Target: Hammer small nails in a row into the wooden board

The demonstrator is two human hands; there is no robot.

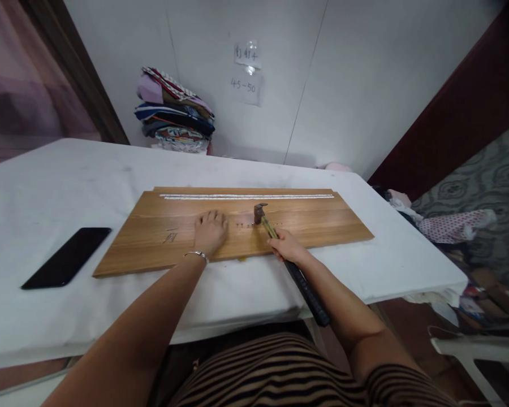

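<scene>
A brown wooden board (322, 217) lies flat on the white-covered table. My right hand (286, 245) is wrapped round the handle of a hammer (259, 215), whose head is over the middle of the board, by a row of small nails (242, 225). The black grip of the handle extends back under my right forearm. My left hand (211, 230) rests on the board, left of the nail row, palm down with its fingers slightly bent and nothing visible in it. Several loose nails (169, 236) lie on the board further left. Two white strips (246, 196) run along the board's far side.
A black phone (67, 258) lies on the white table (127, 169) left of the board. Folded clothes (176, 113) are stacked against the back wall, where paper notes (246, 87) hang. Beyond the table's right end are more fabrics (453, 225) and a white stool (475, 350).
</scene>
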